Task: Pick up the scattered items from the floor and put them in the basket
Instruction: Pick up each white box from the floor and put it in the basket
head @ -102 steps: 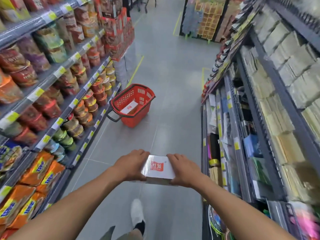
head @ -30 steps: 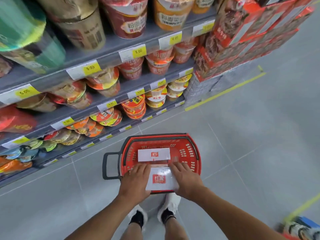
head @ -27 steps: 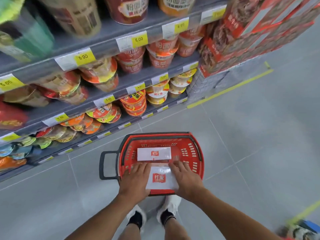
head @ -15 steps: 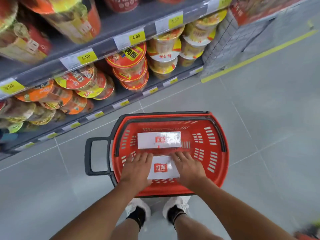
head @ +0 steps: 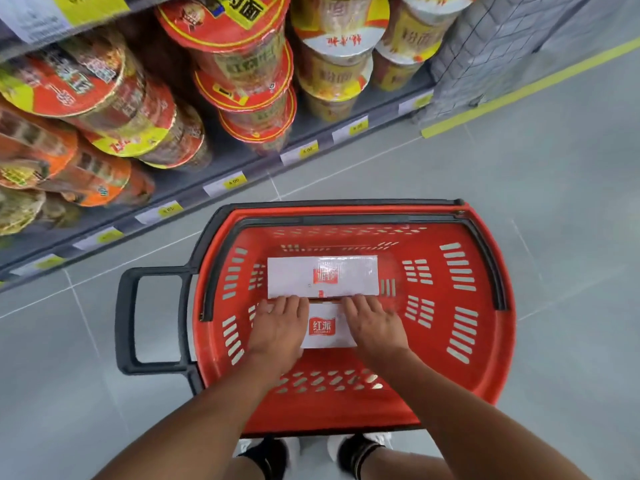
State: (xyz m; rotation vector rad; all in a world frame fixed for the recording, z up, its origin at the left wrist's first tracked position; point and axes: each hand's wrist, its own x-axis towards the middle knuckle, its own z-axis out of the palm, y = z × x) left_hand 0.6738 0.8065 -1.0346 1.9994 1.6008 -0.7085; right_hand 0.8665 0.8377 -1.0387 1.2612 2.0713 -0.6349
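Note:
A red plastic basket (head: 485, 341) with black handles stands on the grey floor right below me. Both hands reach down into it. My left hand (head: 278, 329) and my right hand (head: 375, 327) hold a white box with a red logo (head: 327, 327) by its two ends, low inside the basket. A second white box with the same red logo (head: 322, 276) lies flat on the basket's bottom, just beyond the held one and touching my fingertips.
A low shelf (head: 242, 174) with stacked instant noodle bowls (head: 249, 74) and yellow price tags runs along the far left. A black pull handle (head: 128, 320) sticks out of the basket's left side. A yellow floor line (head: 526, 88) crosses the tiles at top right. My shoes (head: 360, 452) stand behind the basket.
I walked up to the basket and bent over it. Both hands lowered the white box from above the near rim down into the basket, next to the other box.

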